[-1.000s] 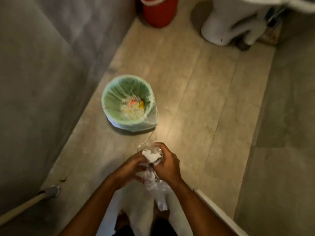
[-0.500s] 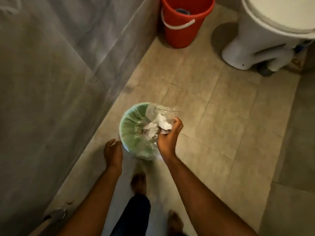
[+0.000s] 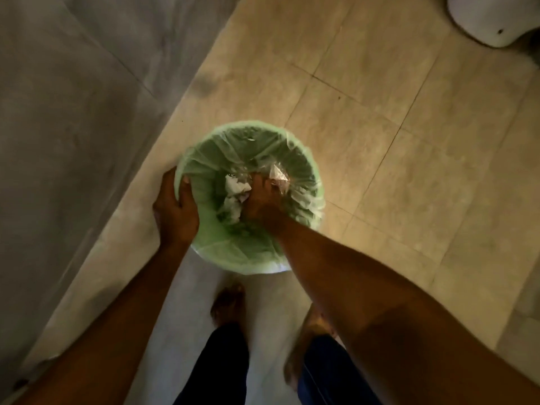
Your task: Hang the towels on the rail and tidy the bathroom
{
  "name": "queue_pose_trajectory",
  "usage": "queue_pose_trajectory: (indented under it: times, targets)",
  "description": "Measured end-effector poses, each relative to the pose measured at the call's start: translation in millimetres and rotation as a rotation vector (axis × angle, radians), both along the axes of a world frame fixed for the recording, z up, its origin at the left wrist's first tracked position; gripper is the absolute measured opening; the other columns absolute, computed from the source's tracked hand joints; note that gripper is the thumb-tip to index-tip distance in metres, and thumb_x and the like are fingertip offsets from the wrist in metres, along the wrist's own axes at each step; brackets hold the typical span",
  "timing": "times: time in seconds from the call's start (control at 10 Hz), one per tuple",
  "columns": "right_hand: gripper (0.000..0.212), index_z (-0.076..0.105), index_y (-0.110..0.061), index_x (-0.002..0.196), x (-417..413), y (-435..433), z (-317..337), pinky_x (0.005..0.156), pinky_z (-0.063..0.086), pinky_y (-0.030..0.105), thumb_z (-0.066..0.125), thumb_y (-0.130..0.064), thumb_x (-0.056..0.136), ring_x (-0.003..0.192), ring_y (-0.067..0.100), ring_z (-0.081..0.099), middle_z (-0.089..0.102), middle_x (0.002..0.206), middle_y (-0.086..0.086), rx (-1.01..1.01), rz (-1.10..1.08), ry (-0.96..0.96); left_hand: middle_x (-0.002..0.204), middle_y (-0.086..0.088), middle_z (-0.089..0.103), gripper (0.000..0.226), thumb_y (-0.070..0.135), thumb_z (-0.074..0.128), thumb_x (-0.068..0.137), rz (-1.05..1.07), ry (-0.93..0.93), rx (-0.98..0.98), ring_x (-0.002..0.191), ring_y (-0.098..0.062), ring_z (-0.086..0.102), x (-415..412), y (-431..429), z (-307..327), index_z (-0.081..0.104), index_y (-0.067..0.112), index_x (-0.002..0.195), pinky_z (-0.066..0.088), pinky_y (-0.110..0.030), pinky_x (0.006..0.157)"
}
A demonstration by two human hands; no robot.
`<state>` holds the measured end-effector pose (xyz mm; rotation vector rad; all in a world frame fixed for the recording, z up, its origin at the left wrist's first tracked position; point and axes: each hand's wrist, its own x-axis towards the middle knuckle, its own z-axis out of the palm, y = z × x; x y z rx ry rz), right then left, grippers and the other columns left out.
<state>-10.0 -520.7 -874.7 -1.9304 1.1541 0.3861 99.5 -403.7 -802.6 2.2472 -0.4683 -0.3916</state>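
A small round bin lined with a pale green bag stands on the tiled floor just ahead of my feet. My left hand grips the bin's left rim, fingers curled over the edge. My right hand is down inside the bin, pressing on a bundle of clear plastic and crumpled white paper. Its fingertips are buried in the rubbish, so the grip is hard to read. No towel or rail is in view.
A grey tiled wall runs along the left. The white base of the toilet sits at the top right corner. My bare feet stand on the beige floor tiles right behind the bin.
I have stepped up to the bin and bent over it. My right hand has carried the plastic bundle down into the bin, and my left hand has taken hold of the rim.
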Motion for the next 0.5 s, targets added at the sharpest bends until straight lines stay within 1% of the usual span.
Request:
queue_pose_trajectory:
  times: [0.1, 0.2, 0.3, 0.4, 0.5]
  targets:
    - [0.075, 0.013, -0.020, 0.156, 12.4, -22.0, -26.3, 0.119, 0.016, 0.049, 0.053, -0.038, 0.095, 0.148, 0.036, 0.016, 0.015, 0.160, 0.015, 0.103, 0.149, 0.108, 0.124, -0.014, 0.064, 0.034, 0.022, 0.045, 0.100, -0.009, -0.070, 0.004, 0.113, -0.027, 0.058, -2.7, 0.0, -1.3, 0.057, 0.007, 0.128, 0.039, -0.017, 0.089]
    - [0.081, 0.006, -0.026, 0.157, 27.4, -30.2, -43.8, 0.120, 0.020, 0.043, 0.054, -0.035, 0.093, 0.149, 0.033, 0.015, 0.006, 0.164, 0.010, 0.251, 0.077, 0.158, 0.123, -0.013, 0.064, 0.034, 0.022, 0.045, 0.100, -0.021, -0.090, 0.000, 0.113, -0.025, 0.059, -1.0, 1.2, -3.3, 0.057, 0.006, 0.128, 0.039, -0.015, 0.089]
    - [0.090, 0.008, -0.030, 0.155, 25.2, -27.2, -38.2, 0.120, 0.018, 0.050, 0.059, -0.048, 0.082, 0.149, 0.035, 0.015, 0.012, 0.163, 0.010, 0.213, -0.029, 0.161, 0.122, -0.014, 0.065, 0.034, 0.024, 0.044, 0.101, -0.011, -0.068, 0.006, 0.111, -0.027, 0.060, 1.9, -0.4, -2.4, 0.057, 0.005, 0.126, 0.043, -0.021, 0.089]
    - [0.092, 0.016, -0.028, 0.153, 8.4, -15.2, -1.4, 0.119, 0.020, 0.053, 0.062, -0.057, 0.079, 0.147, 0.036, 0.020, 0.019, 0.161, 0.012, 0.180, -0.042, 0.109, 0.120, -0.017, 0.065, 0.034, 0.026, 0.043, 0.101, -0.073, -0.032, 0.067, 0.109, -0.032, 0.060, -8.9, 2.6, 11.0, 0.057, 0.003, 0.123, 0.044, -0.028, 0.086]
    - [0.078, 0.028, -0.022, 0.150, -5.4, -22.2, 32.6, 0.114, 0.030, 0.046, 0.063, -0.047, 0.085, 0.142, 0.035, 0.032, 0.032, 0.155, 0.013, 0.178, -0.017, 0.000, 0.123, -0.020, 0.061, 0.037, 0.030, 0.045, 0.100, -0.075, 0.136, 0.251, 0.112, -0.037, 0.057, 5.4, -1.9, 16.2, 0.055, 0.004, 0.123, 0.043, -0.034, 0.088]
